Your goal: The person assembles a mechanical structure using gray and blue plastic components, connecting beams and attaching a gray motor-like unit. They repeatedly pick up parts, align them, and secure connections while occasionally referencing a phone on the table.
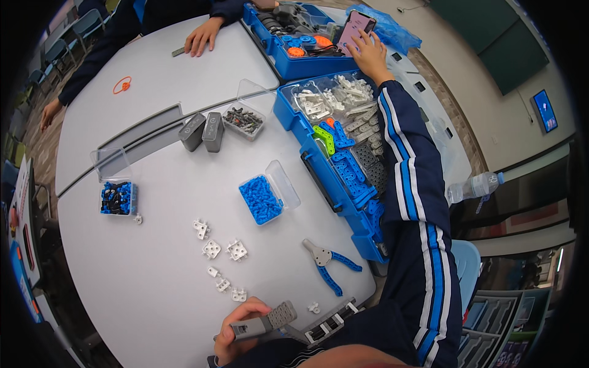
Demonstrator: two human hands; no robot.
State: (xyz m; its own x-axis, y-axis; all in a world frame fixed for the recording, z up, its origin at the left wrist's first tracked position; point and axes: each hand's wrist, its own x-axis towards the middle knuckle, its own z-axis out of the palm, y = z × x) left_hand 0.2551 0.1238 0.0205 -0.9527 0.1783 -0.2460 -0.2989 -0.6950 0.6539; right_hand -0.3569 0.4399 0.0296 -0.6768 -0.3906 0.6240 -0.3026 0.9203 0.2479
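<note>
My left hand (237,325) is closed around a grey plastic piece (253,327) with a perforated end, low in the view. Beside it lies a dark toothed assembly with white parts (331,321), at the table's near edge. My right arm stretches far to the upper right, where my right hand (370,56) has its fingers spread over the lit screen of a phone (356,29). The phone leans upright at the far blue case (307,66). Between the hands lie blue-handled grey pliers (323,257) and a small white connector (314,308).
A blue case of white, grey and blue building pieces (300,126) stands along the right. Clear boxes hold blue pegs (261,199), dark pegs (118,197) and grey pegs (245,121). Several white connectors (236,249) lie mid-table. Across the table rests another person's hand (204,37).
</note>
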